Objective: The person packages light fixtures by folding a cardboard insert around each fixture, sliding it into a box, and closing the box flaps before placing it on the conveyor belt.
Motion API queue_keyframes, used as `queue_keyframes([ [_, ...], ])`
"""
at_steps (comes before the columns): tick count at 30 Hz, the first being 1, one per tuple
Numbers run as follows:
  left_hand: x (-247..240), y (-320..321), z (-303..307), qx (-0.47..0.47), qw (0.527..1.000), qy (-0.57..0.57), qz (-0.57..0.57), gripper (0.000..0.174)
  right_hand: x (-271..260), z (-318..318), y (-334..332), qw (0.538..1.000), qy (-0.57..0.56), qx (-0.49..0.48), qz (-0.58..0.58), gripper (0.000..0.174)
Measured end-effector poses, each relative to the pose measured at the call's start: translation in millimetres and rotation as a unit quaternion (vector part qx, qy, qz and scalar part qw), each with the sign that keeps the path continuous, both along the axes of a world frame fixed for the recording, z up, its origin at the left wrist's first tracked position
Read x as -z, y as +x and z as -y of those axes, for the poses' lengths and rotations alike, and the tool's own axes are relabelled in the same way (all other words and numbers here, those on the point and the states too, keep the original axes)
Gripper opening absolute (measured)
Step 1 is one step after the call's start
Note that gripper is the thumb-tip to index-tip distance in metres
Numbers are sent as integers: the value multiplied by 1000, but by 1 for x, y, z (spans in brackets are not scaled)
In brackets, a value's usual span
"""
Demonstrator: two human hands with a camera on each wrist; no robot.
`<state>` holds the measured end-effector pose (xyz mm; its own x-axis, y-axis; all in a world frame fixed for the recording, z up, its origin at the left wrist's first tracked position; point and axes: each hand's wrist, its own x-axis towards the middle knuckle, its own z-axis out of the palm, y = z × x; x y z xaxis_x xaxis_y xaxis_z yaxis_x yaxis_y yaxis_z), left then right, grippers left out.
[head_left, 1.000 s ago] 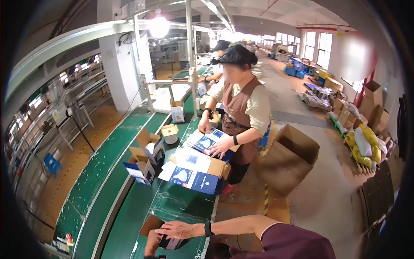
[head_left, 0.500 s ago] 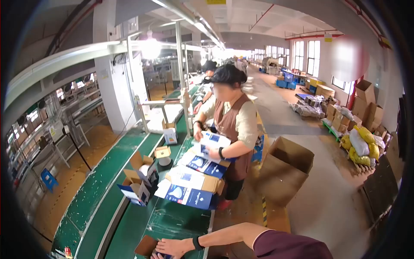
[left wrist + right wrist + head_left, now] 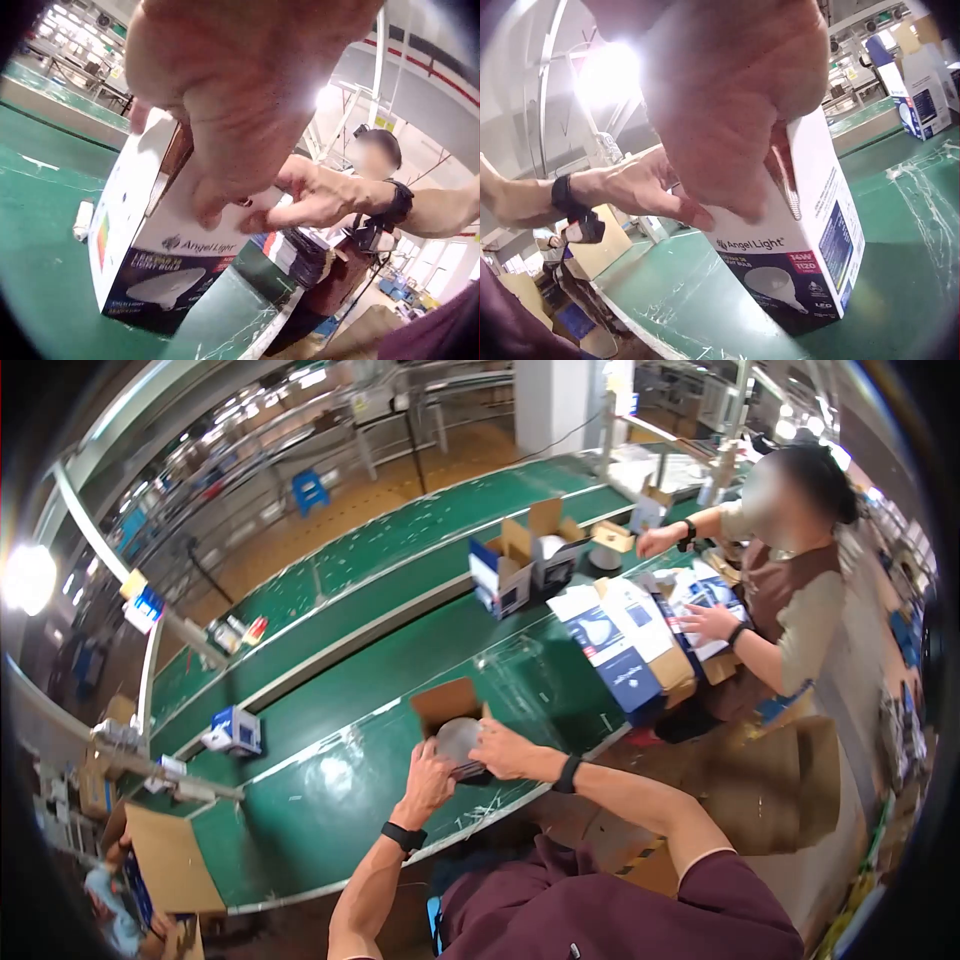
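Note:
Between my hands stands an upright light bulb box (image 3: pixel 470 768), white and dark blue with a bulb picture and "Angel Light" on its front. Its brown top flap (image 3: pixel 446 702) is raised. A round pale bulb face (image 3: pixel 459 740) shows in the opening. My left hand (image 3: pixel 430 776) grips the left side of the rim, thumb on the printed front (image 3: pixel 191 255). My right hand (image 3: pixel 508 750) holds the right side near the top, its thumb also against the front in the right wrist view. The palms hide the opening in both wrist views.
Another bulb box (image 3: pixel 236 731) stands on the green belt to the left, and open boxes (image 3: pixel 500 582) stand farther up it. Flat cartons (image 3: pixel 630 650) lie in a pile before a person (image 3: pixel 790 570) at the right. A large cardboard carton (image 3: pixel 172 860) is at lower left.
The head view has swung left and down, bringing both hands and the box to the middle. The bulb face, covered by the hands before, now shows between them. The neighbour's hands have moved over the cartons.

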<state>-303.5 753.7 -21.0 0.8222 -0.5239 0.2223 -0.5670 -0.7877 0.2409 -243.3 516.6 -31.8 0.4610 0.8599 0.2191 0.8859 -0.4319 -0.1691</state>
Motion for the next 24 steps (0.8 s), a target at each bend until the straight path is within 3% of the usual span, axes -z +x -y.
queue_keyframes([
  [2,-19,-16,4,-88,993,-68,47,14,-51,10,-12,971,239,11,-3,28],
  [4,-18,-42,6,-178,971,-141,80,13,-19,34,1,946,263,139,-127,46],
  [5,-10,-43,3,-152,974,-153,63,14,-2,30,7,870,355,173,-296,53],
  [6,0,-43,3,-121,971,-203,30,17,12,23,14,755,428,207,-451,61],
  [8,16,-39,4,-43,964,-262,-31,26,22,5,25,716,370,172,-567,77],
  [9,22,-37,-2,-12,969,-239,-54,33,14,1,24,705,313,184,-609,89],
  [10,26,-31,-6,20,972,-221,-73,39,70,-14,30,773,345,178,-501,95],
  [12,33,-16,-12,58,978,-179,-88,52,86,-22,27,757,340,228,-509,96],
  [13,31,-9,-19,66,982,-153,-87,58,95,-22,26,781,321,256,-471,86],
  [15,30,3,-25,85,988,-111,-68,76,92,-18,27,725,354,269,-527,75],
  [16,29,7,-24,83,986,-121,-80,77,84,-17,27,695,367,276,-553,70],
  [17,25,12,-22,78,984,-131,-90,78,71,-9,36,723,358,281,-519,48],
  [18,23,17,-22,72,983,-138,-100,79,47,-8,40,672,445,268,-528,39],
  [20,27,27,-23,74,970,-198,-121,84,-8,0,62,697,414,182,-556,39],
  [22,32,40,-23,90,960,-235,-122,86,-62,0,73,796,191,125,-560,40],
  [24,37,45,-21,98,965,-200,-138,78,-88,0,73,851,74,123,-506,41],
])
